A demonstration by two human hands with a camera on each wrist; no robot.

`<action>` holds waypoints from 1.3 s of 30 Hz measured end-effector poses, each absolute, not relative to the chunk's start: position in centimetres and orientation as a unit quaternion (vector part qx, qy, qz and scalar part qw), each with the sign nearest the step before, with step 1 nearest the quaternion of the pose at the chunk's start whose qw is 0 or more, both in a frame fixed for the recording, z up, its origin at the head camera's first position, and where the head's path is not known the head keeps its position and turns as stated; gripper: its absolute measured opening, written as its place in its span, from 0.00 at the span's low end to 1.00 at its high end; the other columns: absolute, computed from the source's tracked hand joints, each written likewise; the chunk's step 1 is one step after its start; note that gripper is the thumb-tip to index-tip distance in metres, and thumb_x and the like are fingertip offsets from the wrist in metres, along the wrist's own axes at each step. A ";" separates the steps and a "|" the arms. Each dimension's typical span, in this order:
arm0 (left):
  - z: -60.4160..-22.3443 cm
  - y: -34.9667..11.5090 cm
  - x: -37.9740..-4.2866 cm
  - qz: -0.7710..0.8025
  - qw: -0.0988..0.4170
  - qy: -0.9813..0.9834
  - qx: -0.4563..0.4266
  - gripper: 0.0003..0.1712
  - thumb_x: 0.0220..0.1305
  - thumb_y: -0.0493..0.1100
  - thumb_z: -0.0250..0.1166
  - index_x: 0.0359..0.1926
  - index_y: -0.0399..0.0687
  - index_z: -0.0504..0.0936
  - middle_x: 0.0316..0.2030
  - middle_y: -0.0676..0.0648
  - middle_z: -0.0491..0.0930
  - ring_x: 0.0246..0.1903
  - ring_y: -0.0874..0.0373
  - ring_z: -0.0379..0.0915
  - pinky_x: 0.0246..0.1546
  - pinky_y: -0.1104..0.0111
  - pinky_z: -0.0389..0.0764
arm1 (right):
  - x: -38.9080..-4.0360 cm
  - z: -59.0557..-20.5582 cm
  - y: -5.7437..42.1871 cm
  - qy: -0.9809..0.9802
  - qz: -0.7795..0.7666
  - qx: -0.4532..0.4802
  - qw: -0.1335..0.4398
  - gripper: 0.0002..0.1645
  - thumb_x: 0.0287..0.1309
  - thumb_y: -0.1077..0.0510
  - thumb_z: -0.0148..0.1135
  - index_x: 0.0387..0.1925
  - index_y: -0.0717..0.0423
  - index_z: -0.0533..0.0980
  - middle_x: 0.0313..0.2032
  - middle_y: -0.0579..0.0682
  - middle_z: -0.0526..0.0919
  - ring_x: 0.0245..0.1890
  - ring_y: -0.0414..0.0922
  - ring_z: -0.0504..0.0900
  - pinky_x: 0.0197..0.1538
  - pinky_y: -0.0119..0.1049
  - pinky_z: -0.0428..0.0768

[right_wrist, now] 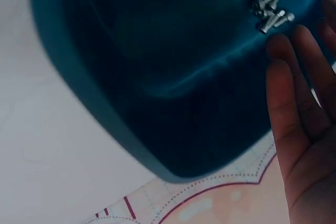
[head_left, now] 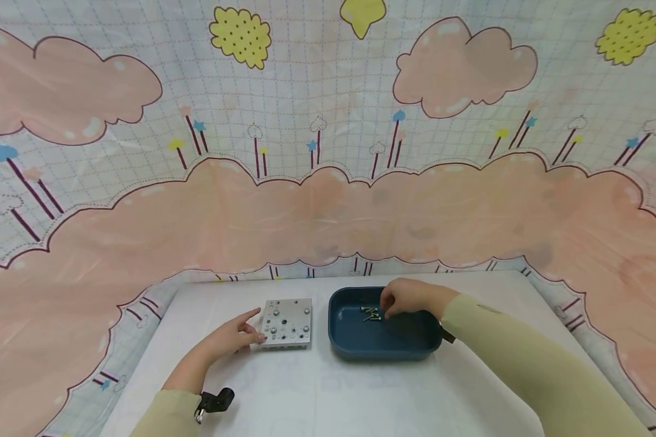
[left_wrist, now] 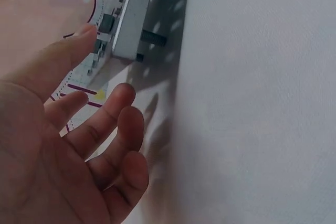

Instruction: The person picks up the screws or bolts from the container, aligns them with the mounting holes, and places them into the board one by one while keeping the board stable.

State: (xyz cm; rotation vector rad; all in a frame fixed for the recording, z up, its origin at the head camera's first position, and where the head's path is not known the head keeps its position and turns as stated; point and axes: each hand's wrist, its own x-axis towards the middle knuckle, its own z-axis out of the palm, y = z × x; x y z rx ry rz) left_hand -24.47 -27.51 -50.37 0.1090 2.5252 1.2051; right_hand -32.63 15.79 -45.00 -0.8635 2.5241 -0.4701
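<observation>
A silver metal plate (head_left: 294, 317) with several holes and bolt heads lies left of centre in the head view. My left hand (head_left: 226, 337) is at its left edge, the thumb touching the near corner and the index finger reaching along the side. In the left wrist view the other fingers are loosely bent and hold nothing. A dark blue bin (head_left: 385, 354) stands to the right of the plate. Over its far right side is my right hand (head_left: 410, 296), fingers lowered beside a small pile of screws (head_left: 369, 313). The right wrist view shows those fingers relaxed, near the screws (right_wrist: 273, 11).
Both things stand on a white table (head_left: 328, 394). Behind it hangs a patterned cloth (head_left: 306, 224) with clouds. Short dark posts (left_wrist: 153, 38) stick out under the plate in the left wrist view. A black wrist device (head_left: 216, 401) sits at my left cuff.
</observation>
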 end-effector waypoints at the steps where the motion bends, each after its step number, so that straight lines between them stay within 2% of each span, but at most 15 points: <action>1: -50.4 -27.6 -24.5 0.431 0.176 0.884 0.041 0.48 0.61 0.49 0.71 0.76 0.42 0.56 0.38 0.48 0.79 0.33 0.53 0.72 0.33 0.62 0.73 | -32.7 -45.2 15.6 0.910 -0.170 -0.308 0.220 0.05 0.57 0.57 0.72 0.36 0.51 0.85 0.31 0.38 0.81 0.34 0.38 0.78 0.44 0.39 0.78; 9: -51.0 -28.0 -24.7 0.460 0.217 0.859 0.055 0.49 0.63 0.46 0.70 0.77 0.40 0.52 0.40 0.47 0.79 0.34 0.54 0.71 0.35 0.62 0.73 | -33.3 -46.7 14.7 0.912 -0.147 -0.303 0.234 0.04 0.56 0.56 0.73 0.33 0.45 0.84 0.29 0.37 0.79 0.31 0.39 0.76 0.42 0.37 0.77; 13: -50.9 -28.0 -24.7 0.463 0.221 0.857 0.047 0.49 0.62 0.46 0.70 0.77 0.42 0.53 0.41 0.46 0.79 0.34 0.53 0.71 0.35 0.63 0.73 | -33.8 -47.3 14.5 0.913 -0.127 -0.311 0.229 0.05 0.56 0.55 0.74 0.31 0.43 0.83 0.28 0.36 0.79 0.31 0.37 0.76 0.41 0.36 0.77; 27: -51.5 -28.1 -25.2 0.467 0.224 0.855 0.025 0.51 0.60 0.49 0.72 0.78 0.53 0.53 0.44 0.45 0.78 0.37 0.54 0.71 0.36 0.64 0.72 | -34.6 -48.4 13.4 0.913 -0.085 -0.327 0.231 0.07 0.55 0.57 0.73 0.28 0.45 0.80 0.27 0.38 0.77 0.29 0.38 0.74 0.39 0.37 0.75; 39: -51.8 -28.3 -25.2 0.471 0.223 0.853 0.025 0.51 0.60 0.49 0.72 0.78 0.54 0.54 0.43 0.46 0.77 0.35 0.54 0.69 0.34 0.64 0.71 | -34.3 -48.5 13.1 0.912 -0.056 -0.335 0.230 0.10 0.56 0.56 0.73 0.25 0.44 0.78 0.25 0.39 0.76 0.27 0.38 0.73 0.37 0.37 0.75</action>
